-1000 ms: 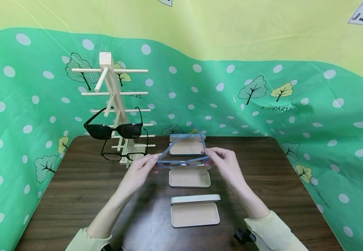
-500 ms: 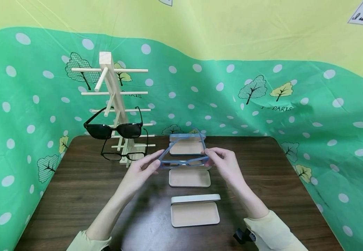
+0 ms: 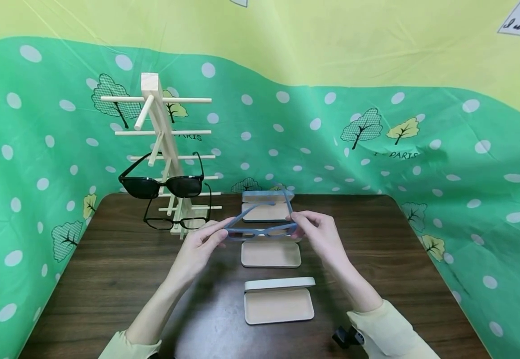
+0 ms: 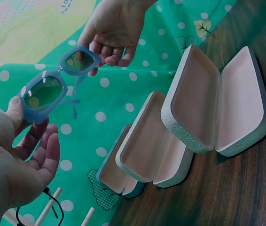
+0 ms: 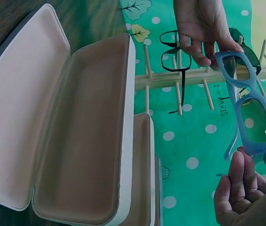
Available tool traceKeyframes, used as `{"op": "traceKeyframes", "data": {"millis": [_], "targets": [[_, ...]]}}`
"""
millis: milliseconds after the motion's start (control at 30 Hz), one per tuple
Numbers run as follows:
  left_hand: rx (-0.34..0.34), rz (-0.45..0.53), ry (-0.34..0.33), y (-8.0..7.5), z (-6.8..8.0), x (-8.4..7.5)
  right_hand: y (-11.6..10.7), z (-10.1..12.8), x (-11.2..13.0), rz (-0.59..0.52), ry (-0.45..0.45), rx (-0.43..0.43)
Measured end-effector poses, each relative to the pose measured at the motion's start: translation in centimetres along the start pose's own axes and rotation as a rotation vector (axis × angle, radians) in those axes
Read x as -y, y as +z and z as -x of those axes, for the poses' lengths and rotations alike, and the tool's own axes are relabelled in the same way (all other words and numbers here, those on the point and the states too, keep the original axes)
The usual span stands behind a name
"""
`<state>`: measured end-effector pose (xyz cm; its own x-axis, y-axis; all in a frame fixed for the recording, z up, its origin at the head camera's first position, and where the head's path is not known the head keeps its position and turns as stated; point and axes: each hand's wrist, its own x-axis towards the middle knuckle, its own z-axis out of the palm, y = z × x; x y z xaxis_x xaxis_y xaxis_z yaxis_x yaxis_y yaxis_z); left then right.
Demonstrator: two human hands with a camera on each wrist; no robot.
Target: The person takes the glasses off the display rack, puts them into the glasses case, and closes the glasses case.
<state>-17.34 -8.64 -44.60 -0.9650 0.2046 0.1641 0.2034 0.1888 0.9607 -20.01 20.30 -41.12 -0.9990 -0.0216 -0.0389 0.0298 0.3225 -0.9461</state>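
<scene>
Blue glasses (image 3: pixel 262 230) hang between my left hand (image 3: pixel 201 245) and right hand (image 3: pixel 320 234), fingers pinching each end, above the middle open case (image 3: pixel 271 254) on the table (image 3: pixel 107 279). Folding step, I judge; next the arms must close.

A wooden rack (image 3: pixel 163 149) stands far left on the tabletop (image 3: pixel 107 279), carrying black sunglasses (image 3: pixel 163 185) above clear black glasses (image 3: pixel 176 222); three open cases (image 3: pixel 278 301) lie in the middle.
</scene>
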Motion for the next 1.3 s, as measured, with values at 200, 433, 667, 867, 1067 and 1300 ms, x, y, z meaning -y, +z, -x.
{"op": "traceKeyframes", "data": {"millis": [200, 433, 667, 867, 1067, 1300], "targets": [[-0.003, 0.01, 0.021, -0.04, 0.11, 0.08, 0.04, 0.08, 0.08, -0.002, -0.017, 0.004], [-0.012, 0.018, 0.038, -0.13, 0.3, 0.56, 0.35, 0.02, -0.14, 0.005, -0.003, 0.007], [-0.022, 0.003, 0.052, 0.0, 0.23, 0.59, 0.29, 0.16, 0.02, 0.006, 0.007, 0.004], [-0.053, -0.009, 0.055, 0.35, 0.21, 0.81, 0.26, 0.2, -0.04, 0.002, 0.021, 0.016], [-0.071, -0.025, 0.06, 0.56, 0.13, 0.8, 0.22, 0.15, -0.16, -0.017, 0.014, 0.014], [-0.071, -0.031, 0.069, 0.71, 0.14, 0.9, 0.09, 0.23, -0.46, -0.033, 0.011, 0.01]]}}
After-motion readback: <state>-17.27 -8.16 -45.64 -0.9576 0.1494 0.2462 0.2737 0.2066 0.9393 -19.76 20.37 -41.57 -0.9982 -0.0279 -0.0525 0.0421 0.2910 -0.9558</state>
